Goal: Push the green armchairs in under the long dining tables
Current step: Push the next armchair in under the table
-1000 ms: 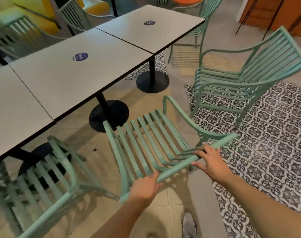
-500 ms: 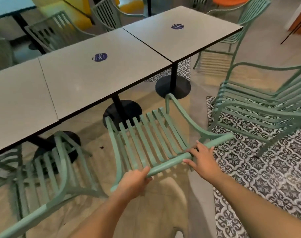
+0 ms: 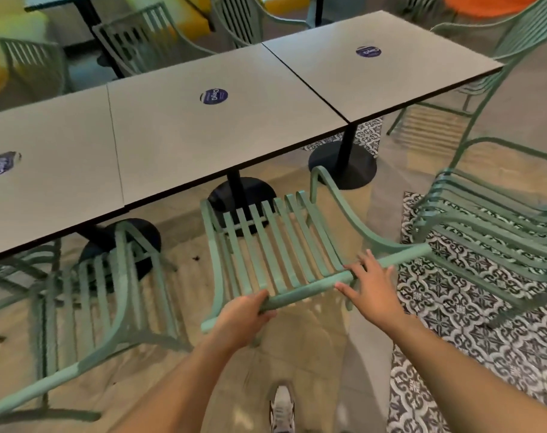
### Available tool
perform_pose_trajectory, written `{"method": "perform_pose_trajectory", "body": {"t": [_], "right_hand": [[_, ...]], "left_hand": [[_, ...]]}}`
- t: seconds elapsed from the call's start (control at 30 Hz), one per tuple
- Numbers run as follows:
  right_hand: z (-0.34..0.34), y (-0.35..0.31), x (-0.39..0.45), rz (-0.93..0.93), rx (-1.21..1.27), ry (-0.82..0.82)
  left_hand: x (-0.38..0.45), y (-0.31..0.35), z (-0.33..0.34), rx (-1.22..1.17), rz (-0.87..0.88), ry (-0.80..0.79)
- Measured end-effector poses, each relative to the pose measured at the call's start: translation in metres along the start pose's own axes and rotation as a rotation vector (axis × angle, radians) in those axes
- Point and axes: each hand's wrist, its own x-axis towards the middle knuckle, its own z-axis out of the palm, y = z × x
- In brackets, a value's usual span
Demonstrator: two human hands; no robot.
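Observation:
A green slatted armchair (image 3: 278, 242) stands in front of me, facing the long row of grey tables (image 3: 184, 145). Its front edge is close to the middle table's black round base (image 3: 244, 195). My left hand (image 3: 241, 320) grips the left part of the chair's top back rail. My right hand (image 3: 370, 285) rests on the right part of that rail, fingers spread over it. A second green armchair (image 3: 110, 295) stands to the left, partly under the table. A third green armchair (image 3: 490, 226) stands apart on the right, on patterned tiles.
Black pedestal bases (image 3: 344, 165) stand under each table. More green chairs (image 3: 147, 42) line the far side. Another green chair (image 3: 497, 67) stands at the right end of the tables. Patterned floor tiles (image 3: 484, 339) cover the right. My shoe (image 3: 281, 407) shows below.
The chair in my hands has moved forward toward the middle table, and I have stepped closer. Both hands have stayed on the back rail.

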Motion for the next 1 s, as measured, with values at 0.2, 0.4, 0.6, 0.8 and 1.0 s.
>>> {"method": "perform_pose_trajectory", "body": {"t": [0.2,0.4,0.6,0.8,1.0], "right_hand": [[-0.027,0.009,0.004,0.867,1.028,0.469],[-0.035,0.042,0.046,1.044,1.414,0.033],[-0.033,0.05,0.074,1.168,1.392,0.106],[-0.029,0.051,0.098,1.229,1.233,0.2],[-0.016,0.044,0.103,1.208,1.202,0.23]], "left_hand": [[-0.005,-0.022,-0.008,-0.507,-0.712,0.607],[-0.014,-0.006,0.012,-1.524,-1.249,0.653],[-0.005,0.0,0.003,-1.864,-1.218,0.691],[0.002,0.019,-0.004,-1.844,-1.261,0.798],[0.002,0.014,-0.01,-1.86,-1.299,0.846]]}}
